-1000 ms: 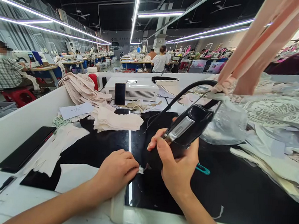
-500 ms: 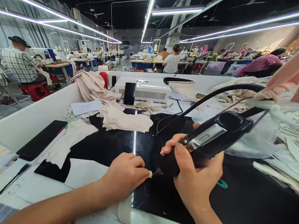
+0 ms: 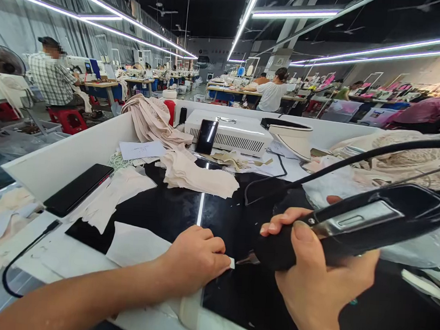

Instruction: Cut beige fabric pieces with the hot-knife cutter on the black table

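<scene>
My left hand point(image 3: 200, 256) rests on the black work surface point(image 3: 234, 226), thumb and fingers pinched on a small white scrap point(image 3: 232, 263). Only the scrap's end sticks out from the fingertips. In my right hand point(image 3: 318, 272) is a black corded handheld tool point(image 3: 374, 221) with a silver lever on its side. My fingers wrap around its body near the front. Its flat metal tip point(image 3: 249, 259) points left, very close to the scrap; whether they touch I cannot tell. A white sheet point(image 3: 135, 244) lies beside my left forearm.
Cream fabric pieces point(image 3: 200, 176) are stacked beyond my hands. Behind them stand a phone point(image 3: 207, 136) and a vented white box point(image 3: 230, 130). A black power bank-like slab point(image 3: 77, 190) lies left. The tool's black cable point(image 3: 356, 157) arches right, above plastic-wrapped fabric point(image 3: 387, 146).
The view has turned slightly left. My right hand and the tool have shifted right, and the tool now lies closer to level. My left hand keeps its pinch on the scrap.
</scene>
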Demonstrator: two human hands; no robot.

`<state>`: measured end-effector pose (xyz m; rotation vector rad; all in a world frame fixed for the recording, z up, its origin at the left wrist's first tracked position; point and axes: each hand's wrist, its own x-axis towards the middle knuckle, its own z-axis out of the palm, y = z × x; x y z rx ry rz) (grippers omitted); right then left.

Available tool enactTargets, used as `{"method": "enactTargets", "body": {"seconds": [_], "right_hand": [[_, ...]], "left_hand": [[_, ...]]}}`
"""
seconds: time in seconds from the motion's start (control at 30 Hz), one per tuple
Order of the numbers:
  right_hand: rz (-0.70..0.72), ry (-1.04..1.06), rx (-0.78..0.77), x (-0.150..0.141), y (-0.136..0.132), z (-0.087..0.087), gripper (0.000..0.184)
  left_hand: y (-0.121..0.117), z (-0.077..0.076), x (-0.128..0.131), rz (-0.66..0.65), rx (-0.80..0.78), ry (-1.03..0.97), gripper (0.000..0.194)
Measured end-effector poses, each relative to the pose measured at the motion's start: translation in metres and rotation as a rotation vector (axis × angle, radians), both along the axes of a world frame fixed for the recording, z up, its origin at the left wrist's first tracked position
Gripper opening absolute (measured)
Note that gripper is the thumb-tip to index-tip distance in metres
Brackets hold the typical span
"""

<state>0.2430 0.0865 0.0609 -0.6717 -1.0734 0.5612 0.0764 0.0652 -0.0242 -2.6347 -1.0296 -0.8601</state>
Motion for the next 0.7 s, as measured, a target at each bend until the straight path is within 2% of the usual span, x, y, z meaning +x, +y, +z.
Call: {"method": "enactTargets", "body": {"seconds": [0.27,0.7], "right_hand": [[0.006,0.041,-0.001,-0.0049,0.0036,0.0067,0.041],[0.034,0.004,0.009,-0.0042,0.0039,-0.0022,0.049]], "left_hand": [[-0.0009,0.0006,-0.0013,-0.018,0.059,0.002,0.024],[-0.0013,-0.0003,-0.0013,-0.018,0.090,-0.026,0.026]]}}
